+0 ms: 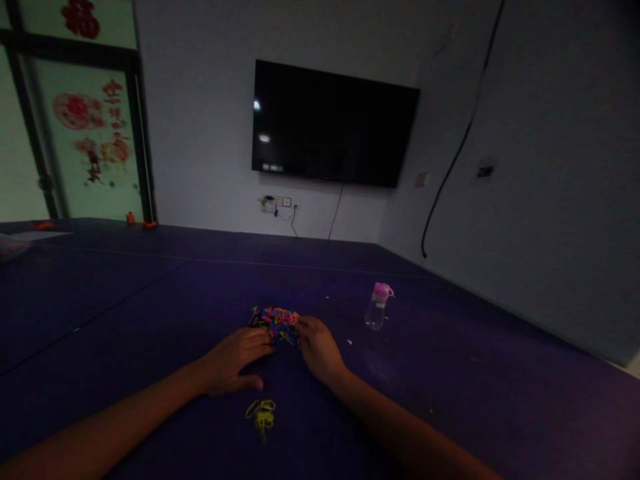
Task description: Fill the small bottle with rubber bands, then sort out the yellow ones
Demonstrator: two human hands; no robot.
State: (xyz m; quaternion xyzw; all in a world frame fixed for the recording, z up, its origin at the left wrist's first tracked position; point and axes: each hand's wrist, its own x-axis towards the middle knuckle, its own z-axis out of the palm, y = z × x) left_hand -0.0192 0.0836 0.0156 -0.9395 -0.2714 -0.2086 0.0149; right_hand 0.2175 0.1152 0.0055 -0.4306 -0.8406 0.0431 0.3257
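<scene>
A pile of multicoloured rubber bands lies on the dark purple table. At the pile's near left edge is my left hand, fingers apart, thumb pointing right, holding nothing. My right hand touches the pile's right side with its fingers bent together; what they hold, if anything, is too small to make out. Nearer to me, below my left hand, sits a small separate group of yellow bands.
A clear bottle with a pink lid lies or stands tilted right of the pile. Small white scraps dot the table. Orange objects are at the far left edge. A television hangs on the wall.
</scene>
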